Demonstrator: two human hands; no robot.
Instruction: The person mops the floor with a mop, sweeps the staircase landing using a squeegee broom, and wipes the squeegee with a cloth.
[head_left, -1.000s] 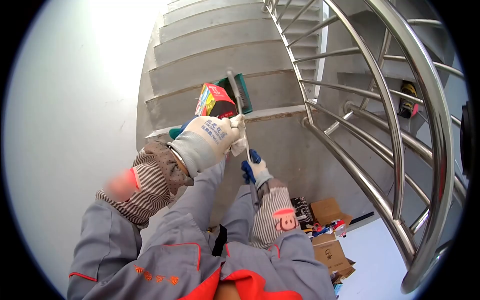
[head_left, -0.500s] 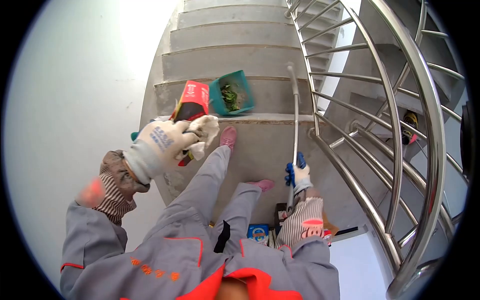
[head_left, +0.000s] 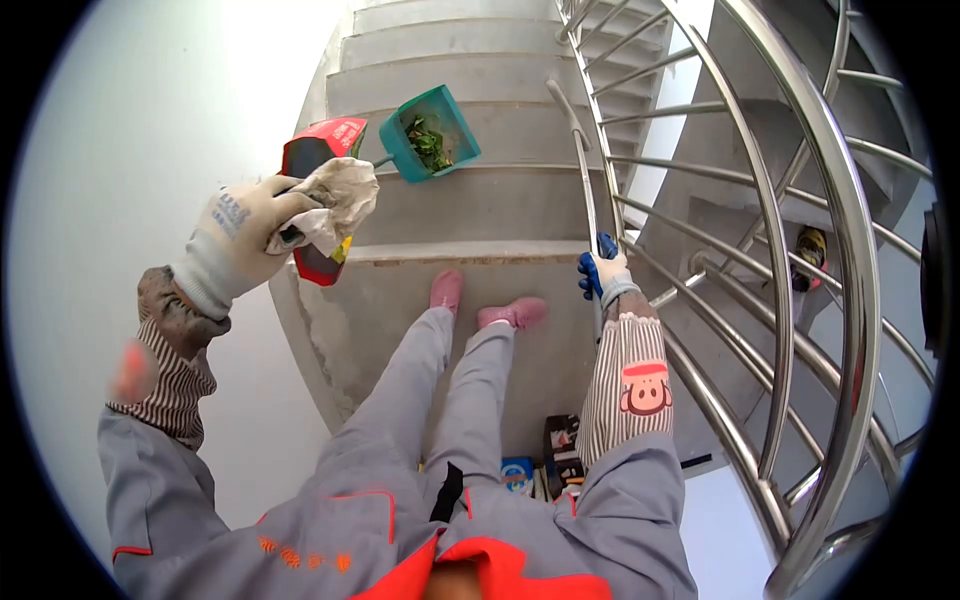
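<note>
My left hand [head_left: 245, 225], in a white work glove, is closed on a crumpled, dirty white cloth [head_left: 345, 200]. Pressed in the same grip is a red and black package [head_left: 305, 155], partly covered by the hand and cloth. A teal dustpan [head_left: 393, 140] holding green leaves [head_left: 430, 145] hangs over the steps; its handle runs back behind the cloth toward this hand. My right hand [head_left: 605, 272], in a white and blue glove, is wrapped round a long metal pole [head_left: 588, 195] with a grey end piece. The pole's lower end is hidden by my arm.
Concrete stairs [head_left: 450, 65] rise ahead, with a steel railing [head_left: 770, 210] along the right. A white wall [head_left: 130, 200] stands at the left. Behind my feet lie a blue packet [head_left: 516, 472] and a dark box [head_left: 562, 445]. A dark shoe-like item [head_left: 810, 250] shows beyond the railing.
My left hand, with cloth, package and dustpan, has moved left and up. My right hand has moved forward with the pole. The right foot has stepped forward beside the other.
</note>
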